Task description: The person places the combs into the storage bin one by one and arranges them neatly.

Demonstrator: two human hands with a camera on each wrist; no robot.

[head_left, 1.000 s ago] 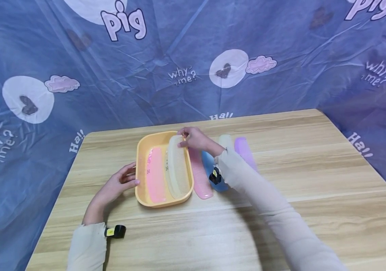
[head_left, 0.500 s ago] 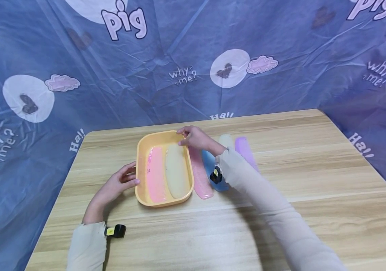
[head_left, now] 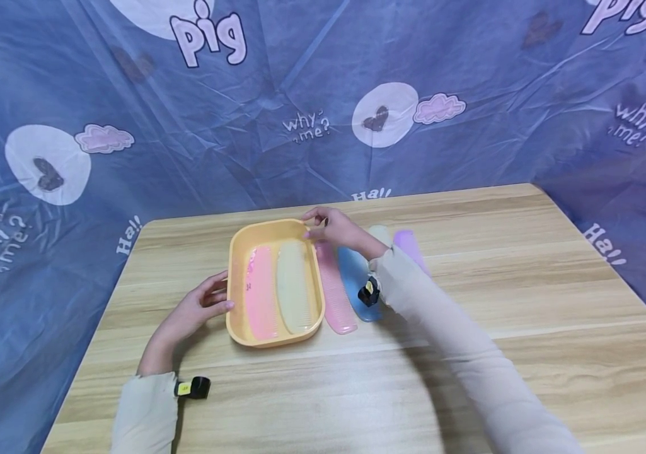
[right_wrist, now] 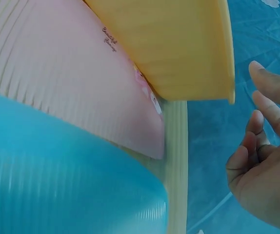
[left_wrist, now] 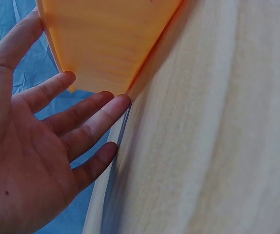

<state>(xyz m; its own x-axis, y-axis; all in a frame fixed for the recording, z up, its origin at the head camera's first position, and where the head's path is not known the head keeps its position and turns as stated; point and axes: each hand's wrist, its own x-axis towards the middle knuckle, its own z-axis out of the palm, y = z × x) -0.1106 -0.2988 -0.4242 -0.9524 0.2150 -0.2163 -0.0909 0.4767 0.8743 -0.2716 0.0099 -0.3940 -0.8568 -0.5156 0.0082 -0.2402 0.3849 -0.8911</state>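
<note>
A yellow plastic tray (head_left: 234,252) stands on the table, holding a pink comb (head_left: 261,293) on the left and a pale cream comb (head_left: 293,287) on the right. My left hand (head_left: 192,309) touches the tray's left side with extended fingers; in the left wrist view the fingertips (left_wrist: 68,77) lie against or close to its wall. At the far right corner of the tray is my right hand (head_left: 336,228), holding nothing. The right wrist view shows its loosely bent fingers (right_wrist: 271,114) apart from the tray wall (right_wrist: 179,48).
Right of the tray lie a light pink comb (head_left: 335,296) close to its wall, a blue comb (head_left: 357,280), a pale green comb (head_left: 379,232) and a purple comb (head_left: 410,249). My right forearm crosses over part of them. A blue printed cloth (head_left: 266,157) hangs behind the wooden table (head_left: 277,403).
The cream comb, tilted against my right fingers a second ago, has dropped flat into the tray. My right hand has let go and shifted slightly right. The left hand stays put.
</note>
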